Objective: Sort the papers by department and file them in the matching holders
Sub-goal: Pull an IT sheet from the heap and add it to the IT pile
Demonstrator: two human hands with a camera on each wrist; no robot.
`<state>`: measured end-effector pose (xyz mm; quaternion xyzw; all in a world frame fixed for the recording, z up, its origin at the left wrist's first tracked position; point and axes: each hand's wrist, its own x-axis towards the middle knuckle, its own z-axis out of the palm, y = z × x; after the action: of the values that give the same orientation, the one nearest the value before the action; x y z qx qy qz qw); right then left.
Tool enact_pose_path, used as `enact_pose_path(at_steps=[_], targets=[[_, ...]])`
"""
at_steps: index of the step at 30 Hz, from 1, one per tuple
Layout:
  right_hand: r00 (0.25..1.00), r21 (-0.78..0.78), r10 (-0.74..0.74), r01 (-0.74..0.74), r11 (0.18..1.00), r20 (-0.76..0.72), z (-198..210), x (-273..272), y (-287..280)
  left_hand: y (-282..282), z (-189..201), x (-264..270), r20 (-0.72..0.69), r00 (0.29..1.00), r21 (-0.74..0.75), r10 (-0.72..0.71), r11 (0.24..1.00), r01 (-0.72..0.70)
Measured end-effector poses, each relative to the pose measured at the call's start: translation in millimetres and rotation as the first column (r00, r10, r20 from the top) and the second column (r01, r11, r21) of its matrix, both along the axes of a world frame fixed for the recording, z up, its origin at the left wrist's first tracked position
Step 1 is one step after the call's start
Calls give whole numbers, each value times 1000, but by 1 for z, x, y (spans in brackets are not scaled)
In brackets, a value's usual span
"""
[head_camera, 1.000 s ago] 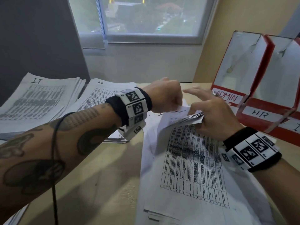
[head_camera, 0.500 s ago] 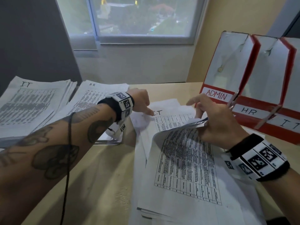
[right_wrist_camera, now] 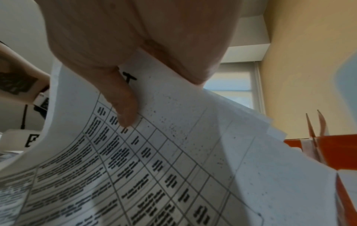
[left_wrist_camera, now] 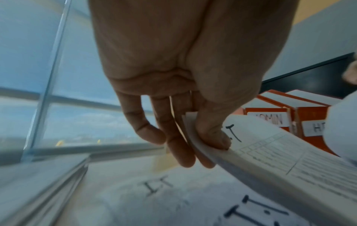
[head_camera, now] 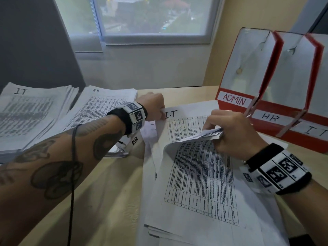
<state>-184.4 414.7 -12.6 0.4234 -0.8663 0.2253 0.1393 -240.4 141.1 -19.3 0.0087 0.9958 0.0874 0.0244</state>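
Observation:
A loose stack of printed sheets (head_camera: 198, 183) lies on the desk in front of me. My right hand (head_camera: 215, 133) grips the top sheets (head_camera: 209, 136) curled back toward me, thumb (right_wrist_camera: 125, 110) pressed on the printed table. Under them shows a sheet marked I.T (head_camera: 179, 119). My left hand (head_camera: 161, 115) pinches that sheet's top left corner, thumb (left_wrist_camera: 210, 137) above and fingers below, lifting the edge (left_wrist_camera: 270, 154). More IT-marked sheets (left_wrist_camera: 156, 185) lie beneath. Three red and white holders labelled ADMIN (head_camera: 234, 101), HR (head_camera: 269, 117) and IT (head_camera: 314, 133) stand at the right.
Two sorted piles sit at the left: one marked IT (head_camera: 26, 112), one marked HR (head_camera: 101, 105). A window (head_camera: 150, 18) and wall close the desk's far side. Bare wooden desk (head_camera: 106, 201) shows between my left forearm and the stack.
My left hand has moved away from the right hand to the left and taken hold of the I.T sheet's corner. The right hand keeps the upper sheets folded back.

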Motion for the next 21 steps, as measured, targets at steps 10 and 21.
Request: enact_pose_path(at_steps=[10, 21], targets=[[1000, 1, -18, 18, 1000, -14, -4, -11, -7, 4, 44, 25, -5, 1000, 352, -1, 936, 3], [999, -21, 5, -6, 1000, -41, 0, 0, -13, 5, 40, 51, 26, 999, 646, -36, 763, 10]])
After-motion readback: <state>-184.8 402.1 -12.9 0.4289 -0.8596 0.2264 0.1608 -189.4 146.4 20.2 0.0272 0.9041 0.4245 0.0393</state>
